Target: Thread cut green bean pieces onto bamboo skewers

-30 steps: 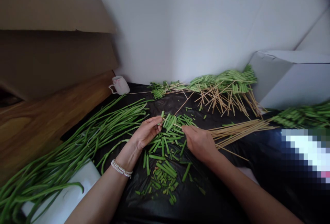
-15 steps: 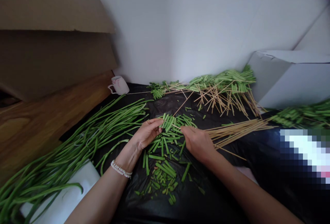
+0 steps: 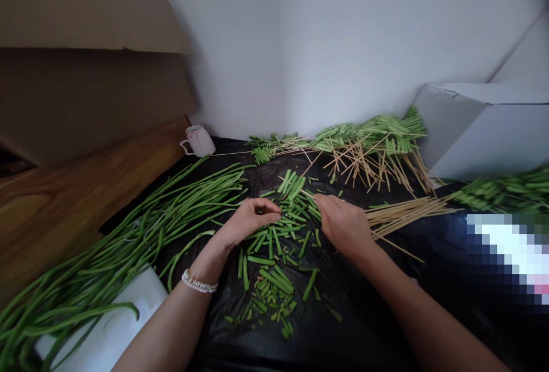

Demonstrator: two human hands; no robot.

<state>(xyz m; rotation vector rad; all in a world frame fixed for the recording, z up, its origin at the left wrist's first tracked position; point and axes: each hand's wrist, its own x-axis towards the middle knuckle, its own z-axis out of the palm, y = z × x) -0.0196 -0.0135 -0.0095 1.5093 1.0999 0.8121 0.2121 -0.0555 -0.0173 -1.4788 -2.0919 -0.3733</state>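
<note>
My right hand (image 3: 343, 220) is closed around the bare end of a thin wooden skewer (image 3: 307, 194). Several short green bean pieces (image 3: 292, 185) sit side by side across that skewer, and its tip pokes out at their far left. Below and left of them, my left hand (image 3: 259, 215) has thumb and fingertips pinched together at the pile of loose cut bean pieces (image 3: 288, 228); what lies in the pinch, if anything, is too small to make out. Smaller bean scraps (image 3: 274, 295) lie nearer to me on the black plastic sheet (image 3: 240, 343).
Long uncut beans (image 3: 184, 206) lie at left, partly over a white board (image 3: 128, 315). A mug (image 3: 200, 141) stands behind. Filled skewers (image 3: 369, 138) lie along the wall; bare skewers (image 3: 407, 213) lie at right. A cardboard box (image 3: 94, 80) and white box (image 3: 484, 126) flank the sheet.
My right hand has moved right and slightly away with the skewer of bean pieces. My left hand has let go of those pieces and come down to the loose pile.
</note>
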